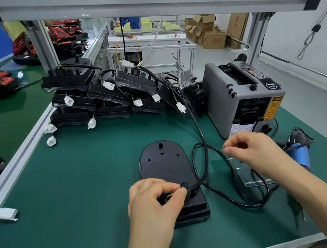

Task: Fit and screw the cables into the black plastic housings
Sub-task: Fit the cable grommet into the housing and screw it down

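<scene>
Left hand [156, 197] closest to lens, fingers curled, pinching the cable [202, 139] end onto the near end of the black housing [165, 165]. Tabletop [63, 207]: green mat, carries everything. Stack of housings [98, 96] at the back, white plugs dangling. Grey tape dispenser [243, 96] at right. Housing lies flat, centre; the cable loops off its right side. Blue screwdriver [298, 152] lies beside the right wrist. Right hand [248, 150] hovers right of the housing, thumb and forefinger pinched on a tiny dark thing, likely a screw [224, 147], too small to confirm. Step, my read: seating the cable end before screwing. Press it fully into its slot, set the screw straight in the hole, hold the cable until the thread bites.
</scene>
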Available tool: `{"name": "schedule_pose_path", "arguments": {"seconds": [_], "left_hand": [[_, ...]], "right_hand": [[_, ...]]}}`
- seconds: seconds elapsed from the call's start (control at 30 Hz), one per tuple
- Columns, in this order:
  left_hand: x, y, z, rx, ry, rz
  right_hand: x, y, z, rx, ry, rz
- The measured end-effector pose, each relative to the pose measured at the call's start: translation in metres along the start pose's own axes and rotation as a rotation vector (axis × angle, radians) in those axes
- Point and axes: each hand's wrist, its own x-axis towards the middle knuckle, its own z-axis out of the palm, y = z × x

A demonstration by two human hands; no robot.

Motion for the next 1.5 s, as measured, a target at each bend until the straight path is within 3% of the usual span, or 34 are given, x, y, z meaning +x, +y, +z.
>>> {"name": "schedule_pose_path", "arguments": {"seconds": [0.07,0.13,0.4,0.93,1.23,1.5], "left_hand": [[0.0,-0.001,0.0,-0.012,0.002,-0.002],[0.001,-0.001,0.0,-0.013,0.007,-0.004],[0.001,0.001,-0.003,0.02,0.0,0.039],[-0.001,0.0,-0.003,0.022,-0.01,0.043],[-0.002,-0.002,-0.004,0.022,-0.021,0.056],[-0.002,-0.003,-0.004,0.029,-0.035,0.089]], "right_hand": [[-0.022,-0.028,0.013,0.225,-0.039,-0.109],[-0.041,-0.045,0.031,0.285,-0.035,-0.258],[-0.058,-0.038,0.067,0.065,0.163,-0.555],[-0.058,-0.031,0.072,-0.01,0.26,-0.666],[-0.051,-0.04,0.055,-0.061,0.086,-0.688],[-0.031,-0.059,0.033,-0.124,-0.29,-0.525]]}}
